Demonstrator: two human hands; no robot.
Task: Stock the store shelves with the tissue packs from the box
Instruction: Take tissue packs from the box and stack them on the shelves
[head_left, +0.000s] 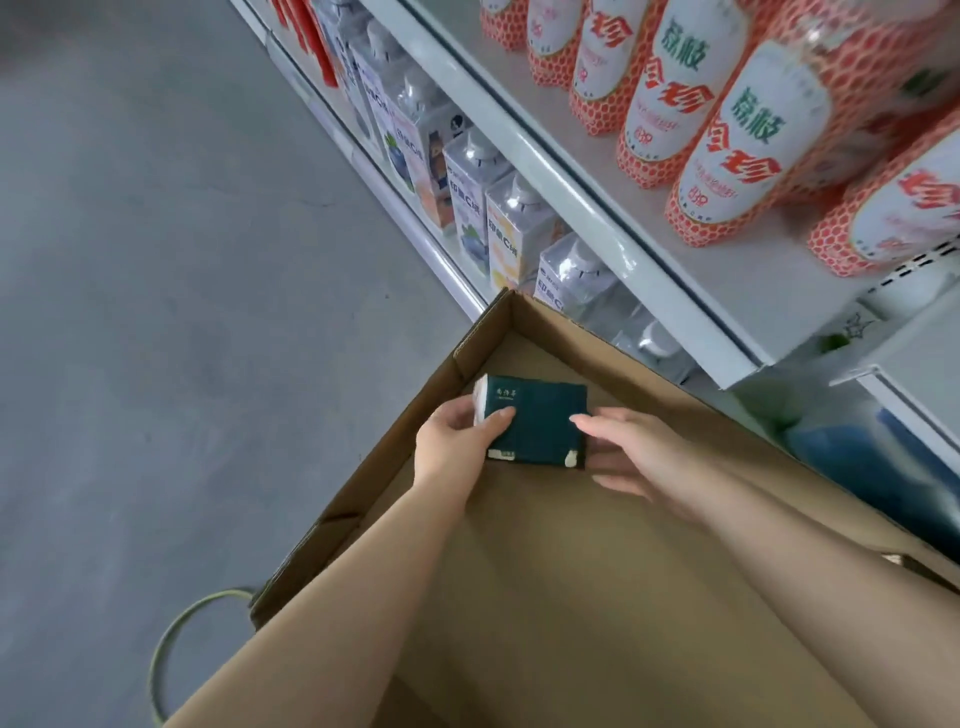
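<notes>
well, the left hand grips the left end of the dark green tissue pack, thumb over the top face and fingers curled round the end. the right hand lies against the pack's right end with its fingers straight, thumb at the top edge, bracing rather than clamping. the two hands stand apart, with the pack between them.

the pack sits just above the centre of the frame, down in the far corner of the cardboard box; whether it rests on the box floor or is already lifted, i cannot tell. its long axis runs left to right across the frame, the broad printed face turned up at the camera.

to lift it well, i'd squeeze evenly from both ends, keep it level and clear the box wall before turning to the shelf at upper right, where red and white bottles stand.
</notes>
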